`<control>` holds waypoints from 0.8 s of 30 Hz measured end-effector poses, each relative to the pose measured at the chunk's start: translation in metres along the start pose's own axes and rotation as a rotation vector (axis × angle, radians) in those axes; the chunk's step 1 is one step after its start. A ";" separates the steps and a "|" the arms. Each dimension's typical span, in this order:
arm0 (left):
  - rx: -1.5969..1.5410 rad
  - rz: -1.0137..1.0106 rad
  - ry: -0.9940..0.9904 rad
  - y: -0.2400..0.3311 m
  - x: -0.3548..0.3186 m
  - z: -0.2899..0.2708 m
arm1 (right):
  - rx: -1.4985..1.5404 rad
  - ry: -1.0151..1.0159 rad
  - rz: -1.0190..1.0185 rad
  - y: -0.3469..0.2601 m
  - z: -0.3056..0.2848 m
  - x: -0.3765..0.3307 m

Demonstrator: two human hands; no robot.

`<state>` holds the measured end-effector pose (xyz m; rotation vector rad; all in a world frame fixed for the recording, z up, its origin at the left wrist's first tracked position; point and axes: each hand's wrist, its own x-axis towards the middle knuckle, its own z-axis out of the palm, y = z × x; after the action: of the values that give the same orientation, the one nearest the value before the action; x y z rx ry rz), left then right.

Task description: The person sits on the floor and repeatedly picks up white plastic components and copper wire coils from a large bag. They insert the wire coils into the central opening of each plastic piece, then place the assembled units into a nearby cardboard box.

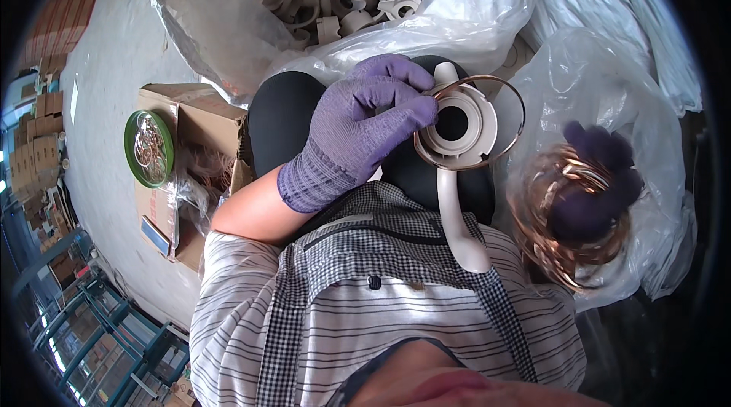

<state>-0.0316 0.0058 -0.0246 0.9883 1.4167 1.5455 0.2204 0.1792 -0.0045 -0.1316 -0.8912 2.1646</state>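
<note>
My left hand [362, 121], in a purple knit glove, pinches a thin copper-coloured metal ring [523, 124] between thumb and fingers. The ring lies partly across an off-white plastic collar with a long curved handle [458, 228], which rests over my lap; it looks like a jug top. A dark round hole shows in the middle of the collar. At the right, my right hand [598, 178], also gloved in purple, is smeared by motion over a bundle of copper-coloured rings [533, 236]. Its fingers cannot be made out.
A large clear plastic bag [205, 34] ahead holds several similar off-white parts [354, 3]. Under the ring bundle lies another clear bag [655, 217]. To my left stands an open cardboard box [202, 114], with a green round tray [169, 159] of thin rings at its edge.
</note>
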 end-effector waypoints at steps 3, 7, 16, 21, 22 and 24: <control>-0.080 0.014 -0.011 -0.006 0.000 0.000 | 0.218 -0.073 -0.023 -0.022 0.023 0.008; -0.192 -0.006 -0.019 -0.005 -0.003 0.002 | 0.258 -0.197 0.181 -0.031 -0.007 0.023; -0.311 -0.075 -0.029 -0.008 -0.005 0.003 | 0.065 -0.357 0.403 -0.004 -0.040 0.021; -0.390 -0.067 -0.016 -0.011 -0.007 0.005 | 0.014 -0.445 0.147 0.010 -0.040 0.022; -0.370 -0.068 -0.025 -0.011 -0.006 0.005 | -0.026 -0.442 0.116 0.010 -0.041 0.019; -0.325 -0.068 -0.026 -0.009 -0.006 0.002 | -0.087 -0.432 0.058 0.012 -0.027 0.015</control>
<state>-0.0273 0.0013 -0.0336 0.7536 1.1228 1.6417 0.2122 0.1992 -0.0293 0.2825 -1.2351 2.2479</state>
